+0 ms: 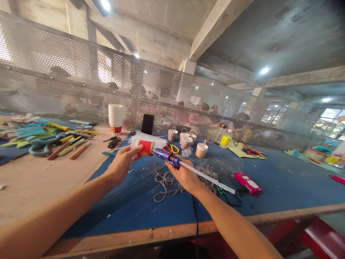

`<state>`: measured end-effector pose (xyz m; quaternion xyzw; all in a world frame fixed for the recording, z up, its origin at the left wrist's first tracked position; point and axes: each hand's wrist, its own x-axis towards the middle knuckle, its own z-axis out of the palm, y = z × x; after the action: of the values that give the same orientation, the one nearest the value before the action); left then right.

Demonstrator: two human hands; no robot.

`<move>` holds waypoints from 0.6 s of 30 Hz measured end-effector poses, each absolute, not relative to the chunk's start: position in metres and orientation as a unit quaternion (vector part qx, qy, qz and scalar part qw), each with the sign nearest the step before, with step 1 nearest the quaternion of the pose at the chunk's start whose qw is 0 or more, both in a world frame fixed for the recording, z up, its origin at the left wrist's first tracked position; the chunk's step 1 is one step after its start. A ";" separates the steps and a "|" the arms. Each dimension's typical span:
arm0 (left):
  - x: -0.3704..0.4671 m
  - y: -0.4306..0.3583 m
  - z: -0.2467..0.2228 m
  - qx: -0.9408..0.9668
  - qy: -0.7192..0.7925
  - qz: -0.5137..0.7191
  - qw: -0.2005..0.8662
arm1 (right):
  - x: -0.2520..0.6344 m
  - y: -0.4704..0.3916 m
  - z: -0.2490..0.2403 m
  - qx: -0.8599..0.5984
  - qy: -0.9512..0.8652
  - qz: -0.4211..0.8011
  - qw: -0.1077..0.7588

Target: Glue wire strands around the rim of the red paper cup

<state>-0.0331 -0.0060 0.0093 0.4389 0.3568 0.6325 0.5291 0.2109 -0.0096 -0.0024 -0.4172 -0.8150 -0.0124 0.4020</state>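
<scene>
My left hand (122,160) is closed around a red and white paper cup (145,148), which lies tipped on its side above the blue mat. In my right hand (185,174) is a blue hot glue gun (164,155), with a long whitish glue stick (208,177) jutting from its back. The gun's nozzle points at the base of the cup, touching it or very close. Beneath my hands lies a tangle of grey cord (167,181). Red and yellow handled scissors (172,148) rest just behind the gun.
A stack of paper cups (115,117) stands back left beside a dark phone (147,124). Several small handled cups (185,141) sit behind the gun. Scissors with teal handles (44,144) lie left, a pink box (248,183) right. A perforated metal screen (161,90) runs along the back.
</scene>
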 end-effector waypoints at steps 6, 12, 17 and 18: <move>-0.032 -0.007 0.012 0.433 0.365 0.630 0.532 | 0.210 -0.010 -0.002 -0.418 -0.815 -0.006 0.401; -0.032 -0.008 0.013 0.437 0.364 0.633 0.525 | 0.210 -0.011 -0.001 -0.416 -0.816 0.004 0.401; -0.033 -0.006 0.011 0.435 0.360 0.634 0.528 | 0.211 -0.011 -0.002 -0.412 -0.819 0.002 0.399; -0.033 -0.006 0.010 0.434 0.360 0.636 0.527 | 0.211 -0.011 -0.002 -0.413 -0.819 0.001 0.399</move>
<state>-0.0329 -0.0058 0.0102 0.4340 0.3604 0.6357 0.5269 0.2106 -0.0107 -0.0019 -0.4126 -0.8190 0.0007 0.3988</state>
